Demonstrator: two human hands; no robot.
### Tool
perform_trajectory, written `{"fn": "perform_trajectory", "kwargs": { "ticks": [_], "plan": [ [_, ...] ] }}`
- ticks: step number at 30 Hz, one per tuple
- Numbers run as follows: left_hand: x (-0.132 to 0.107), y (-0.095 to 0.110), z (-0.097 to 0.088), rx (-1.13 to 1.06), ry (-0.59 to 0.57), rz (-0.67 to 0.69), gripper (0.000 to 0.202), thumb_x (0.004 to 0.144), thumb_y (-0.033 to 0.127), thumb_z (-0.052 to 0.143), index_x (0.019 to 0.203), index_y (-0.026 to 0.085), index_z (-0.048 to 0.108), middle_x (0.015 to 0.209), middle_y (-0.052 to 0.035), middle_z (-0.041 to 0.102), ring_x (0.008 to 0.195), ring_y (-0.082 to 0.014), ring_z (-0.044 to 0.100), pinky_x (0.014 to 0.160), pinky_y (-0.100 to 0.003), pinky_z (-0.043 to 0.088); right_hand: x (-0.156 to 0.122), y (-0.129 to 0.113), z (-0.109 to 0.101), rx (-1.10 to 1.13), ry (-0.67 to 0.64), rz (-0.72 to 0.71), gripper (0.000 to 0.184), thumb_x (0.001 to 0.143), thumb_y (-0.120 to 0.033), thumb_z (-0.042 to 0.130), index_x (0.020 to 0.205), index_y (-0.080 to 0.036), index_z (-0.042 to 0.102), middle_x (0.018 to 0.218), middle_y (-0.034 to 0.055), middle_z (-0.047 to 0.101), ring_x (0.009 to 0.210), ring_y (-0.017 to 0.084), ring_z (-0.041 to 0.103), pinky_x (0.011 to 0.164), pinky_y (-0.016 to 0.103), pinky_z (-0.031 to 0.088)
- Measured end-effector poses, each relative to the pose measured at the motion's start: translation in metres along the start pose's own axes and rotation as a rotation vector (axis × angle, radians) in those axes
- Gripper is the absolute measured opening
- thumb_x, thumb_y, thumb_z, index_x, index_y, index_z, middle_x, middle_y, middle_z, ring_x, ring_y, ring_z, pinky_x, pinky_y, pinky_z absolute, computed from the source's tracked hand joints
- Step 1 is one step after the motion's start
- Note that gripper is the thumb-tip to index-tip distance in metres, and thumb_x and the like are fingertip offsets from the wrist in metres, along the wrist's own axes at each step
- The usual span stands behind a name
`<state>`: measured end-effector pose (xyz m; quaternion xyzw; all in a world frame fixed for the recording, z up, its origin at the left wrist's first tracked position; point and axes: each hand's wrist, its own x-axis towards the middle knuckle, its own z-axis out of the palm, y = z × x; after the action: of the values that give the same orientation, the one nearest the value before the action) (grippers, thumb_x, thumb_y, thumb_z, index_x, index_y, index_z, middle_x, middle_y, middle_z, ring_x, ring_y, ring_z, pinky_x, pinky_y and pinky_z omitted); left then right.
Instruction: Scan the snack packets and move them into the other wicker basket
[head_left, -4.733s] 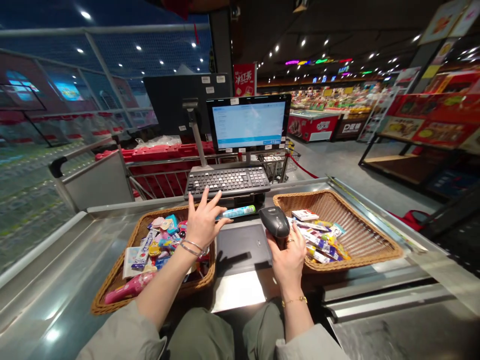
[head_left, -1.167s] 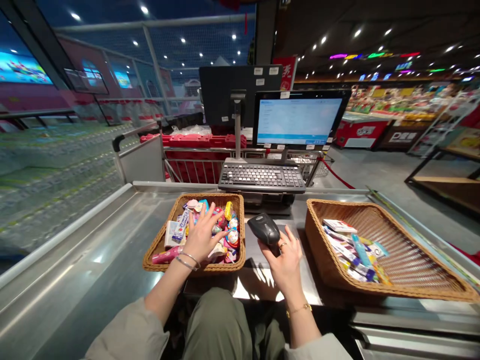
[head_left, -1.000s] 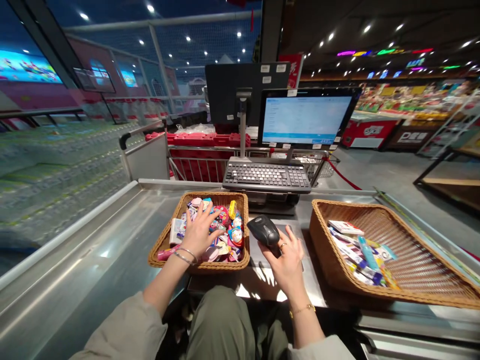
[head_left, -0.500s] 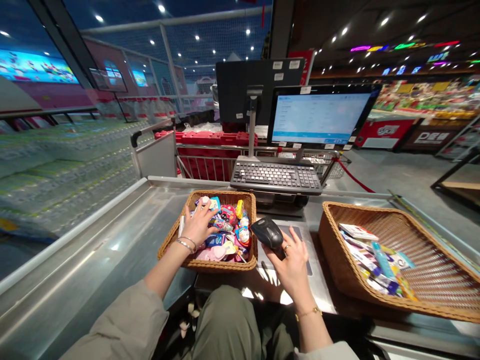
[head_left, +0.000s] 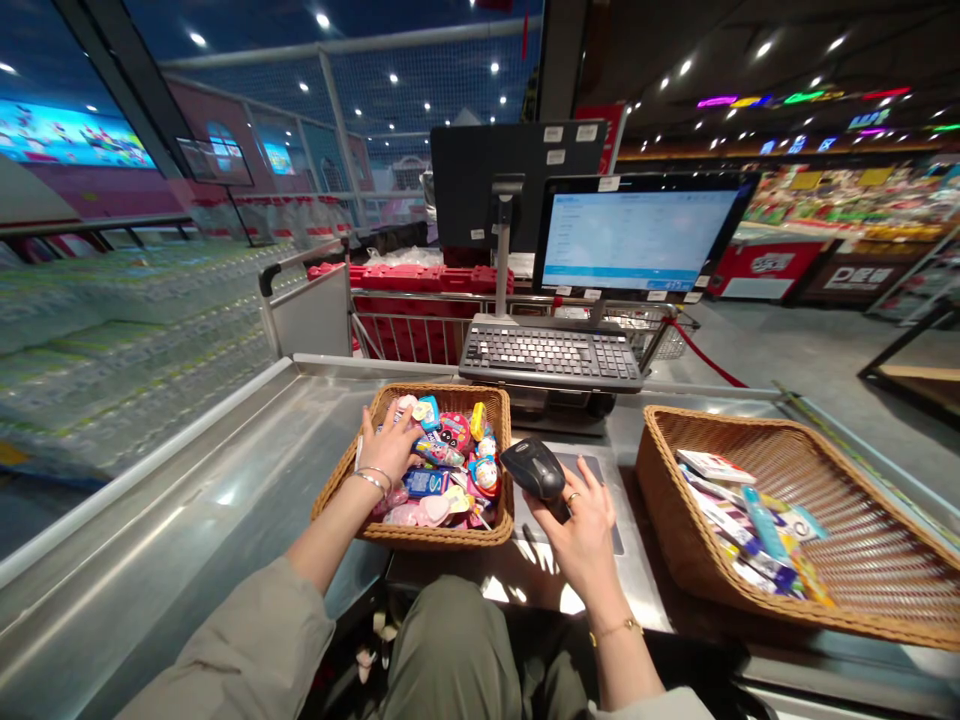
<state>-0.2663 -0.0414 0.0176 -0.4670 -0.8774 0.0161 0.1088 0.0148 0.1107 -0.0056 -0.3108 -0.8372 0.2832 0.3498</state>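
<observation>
My left hand (head_left: pixel 385 450) reaches into the left wicker basket (head_left: pixel 504 535), its fingers spread over the packets at the left side; the fingertips are partly hidden among them. Colourful small packaged sweets and toys fill this basket, among them a round pink-red pack (head_left: pixel 454 430), a blue packet (head_left: pixel 427 484) and a yellow pack (head_left: pixel 478 421). Just right of the basket, my right hand (head_left: pixel 583 525) grips a black handheld barcode scanner (head_left: pixel 534 468), whose head points left toward the basket.
To the right stands a larger wicker basket (head_left: pixel 885 540) with several packets at its left end. A keyboard (head_left: pixel 551 352) and a lit monitor (head_left: pixel 637 235) are behind the metal counter (head_left: pixel 225 470). Shopping carts (head_left: pixel 409 330) stand beyond.
My left hand has shifted slightly left in the basket, uncovering more of the blue packet. My right hand and the scanner have hardly moved.
</observation>
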Motion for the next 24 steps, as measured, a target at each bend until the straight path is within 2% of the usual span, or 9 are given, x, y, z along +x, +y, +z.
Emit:
{"fn": "perform_trajectory", "kwargs": {
  "ticks": [4, 8, 16, 24],
  "plan": [
    [-0.001, -0.001, 0.002, -0.019, 0.02, 0.014, 0.022, 0.078, 0.024, 0.073, 0.1, 0.026, 0.069, 0.151, -0.01, 0.045, 0.147, -0.0388, 0.022, 0.109, -0.078, -0.005, 0.0, 0.001, 0.0, 0.0, 0.007, -0.006, 0.038, 0.083, -0.056, 0.06, 0.105, -0.027, 0.07, 0.13, 0.005, 0.064, 0.14, 0.032, 0.036, 0.114, 0.062, 0.014],
    [-0.005, 0.002, -0.002, -0.096, 0.031, 0.007, 0.015, 0.083, 0.032, 0.067, 0.097, 0.025, 0.067, 0.15, -0.0085, 0.047, 0.147, -0.0382, 0.024, 0.109, -0.078, -0.001, 0.0, 0.002, 0.0, -0.005, 0.017, -0.001, 0.038, 0.083, -0.057, 0.059, 0.105, -0.027, 0.07, 0.129, 0.0055, 0.064, 0.14, 0.032, 0.037, 0.113, 0.061, 0.015],
    [-0.012, 0.012, -0.019, -0.144, 0.027, -0.012, 0.027, 0.094, 0.043, 0.05, 0.101, 0.023, 0.067, 0.149, -0.0083, 0.048, 0.147, -0.037, 0.025, 0.11, -0.078, 0.01, 0.0, 0.001, -0.002, 0.001, 0.031, 0.002, 0.036, 0.084, -0.054, 0.059, 0.104, -0.027, 0.071, 0.128, 0.0046, 0.065, 0.139, 0.031, 0.037, 0.113, 0.059, 0.017],
    [-0.014, 0.021, -0.025, -0.164, 0.035, -0.01, 0.035, 0.095, 0.049, 0.044, 0.099, 0.024, 0.068, 0.146, -0.0085, 0.052, 0.146, -0.0362, 0.028, 0.11, -0.076, 0.015, 0.002, 0.0, -0.006, 0.027, 0.033, 0.034, 0.033, 0.084, -0.051, 0.06, 0.101, -0.026, 0.071, 0.127, 0.0051, 0.065, 0.139, 0.032, 0.037, 0.112, 0.061, 0.015]
  ]
}}
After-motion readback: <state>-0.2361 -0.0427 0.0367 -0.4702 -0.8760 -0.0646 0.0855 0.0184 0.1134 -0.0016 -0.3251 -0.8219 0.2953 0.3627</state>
